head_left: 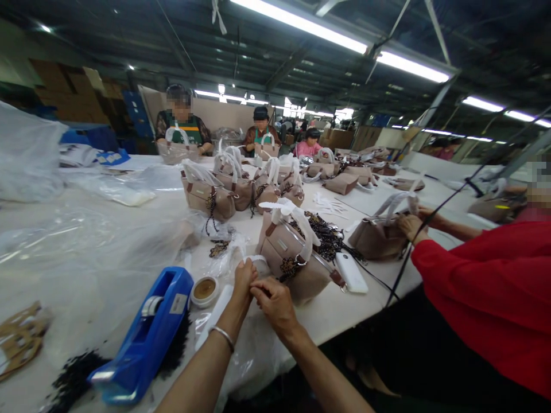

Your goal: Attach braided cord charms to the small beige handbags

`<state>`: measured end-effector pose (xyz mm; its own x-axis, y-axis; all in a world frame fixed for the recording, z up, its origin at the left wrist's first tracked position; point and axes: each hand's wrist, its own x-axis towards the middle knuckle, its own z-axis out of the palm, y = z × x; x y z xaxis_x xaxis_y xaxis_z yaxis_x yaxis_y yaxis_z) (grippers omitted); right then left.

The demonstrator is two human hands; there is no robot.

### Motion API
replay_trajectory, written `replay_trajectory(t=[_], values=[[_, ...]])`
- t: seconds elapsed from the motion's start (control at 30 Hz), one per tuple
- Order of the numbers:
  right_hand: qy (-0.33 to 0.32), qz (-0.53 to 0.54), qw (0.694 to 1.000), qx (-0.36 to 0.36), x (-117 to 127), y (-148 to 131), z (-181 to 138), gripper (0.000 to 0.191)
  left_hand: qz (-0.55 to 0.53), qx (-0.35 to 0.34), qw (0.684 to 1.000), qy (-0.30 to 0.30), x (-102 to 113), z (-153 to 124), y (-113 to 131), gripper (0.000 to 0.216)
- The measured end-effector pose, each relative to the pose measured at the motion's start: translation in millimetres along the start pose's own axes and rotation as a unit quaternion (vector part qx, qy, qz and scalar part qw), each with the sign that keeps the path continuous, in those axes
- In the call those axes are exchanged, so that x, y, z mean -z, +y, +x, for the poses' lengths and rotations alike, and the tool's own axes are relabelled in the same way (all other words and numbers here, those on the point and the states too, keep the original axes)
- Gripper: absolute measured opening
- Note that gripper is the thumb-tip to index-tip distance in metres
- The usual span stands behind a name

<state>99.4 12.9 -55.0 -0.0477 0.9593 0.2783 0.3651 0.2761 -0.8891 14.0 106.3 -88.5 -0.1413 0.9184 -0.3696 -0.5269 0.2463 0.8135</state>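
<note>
My left hand point(244, 280) and my right hand point(275, 303) meet fingertip to fingertip over the table, both closed in a pinch. Whatever is between the fingers is too small to make out. Just beyond them stands a beige handbag point(275, 252) with white-wrapped handles and a dark beaded charm point(289, 267) on its front. A whitish roll point(258, 265) shows behind my fingers, partly hidden. Left of my left hand are a small round tub point(205, 289) with brown contents and a blue tape dispenser point(144, 338).
Several wrapped handbags point(209, 198) stand farther back. A heap of black beaded charms point(322, 235) and a white phone point(352, 272) lie to the right. Beside me, a co-worker in a red sleeve point(477, 287) handles another bag point(379, 238). Plastic sheeting point(99, 241) covers the left side.
</note>
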Motion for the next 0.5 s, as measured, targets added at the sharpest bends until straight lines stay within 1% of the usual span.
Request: replay_trajectory(t=[0.13, 0.2, 0.27, 0.33, 0.4, 0.5], values=[[0.018, -0.032, 0.999, 0.025, 5.2, -8.7, -2.9, 0.028, 0.009, -0.018, 1.0, 0.004, -0.9, -1.5, -2.3, 0.041], [0.038, -0.04, 0.997, 0.053, 10.5, -15.4, -9.3, 0.03, 0.016, -0.03, 0.999, 0.008, -1.5, 0.2, -0.8, 0.038], [0.06, -0.022, 0.996, 0.068, 19.7, -23.4, -20.5, 0.029, 0.026, -0.046, 0.998, 0.015, -1.9, 5.1, 2.7, 0.033], [0.069, 0.036, 0.996, 0.038, 33.7, -30.7, -35.4, 0.029, 0.044, -0.065, 0.997, 0.024, -1.9, 13.0, 7.1, 0.028], [0.076, 0.116, 0.99, -0.02, 52.1, -34.9, -51.6, 0.031, 0.072, -0.083, 0.993, 0.034, -1.6, 22.3, 11.7, 0.023], [0.133, 0.219, 0.961, -0.102, 84.1, -32.5, -73.1, 0.034, 0.133, -0.115, 0.983, 0.043, 0.4, 35.5, 18.9, 0.017]])
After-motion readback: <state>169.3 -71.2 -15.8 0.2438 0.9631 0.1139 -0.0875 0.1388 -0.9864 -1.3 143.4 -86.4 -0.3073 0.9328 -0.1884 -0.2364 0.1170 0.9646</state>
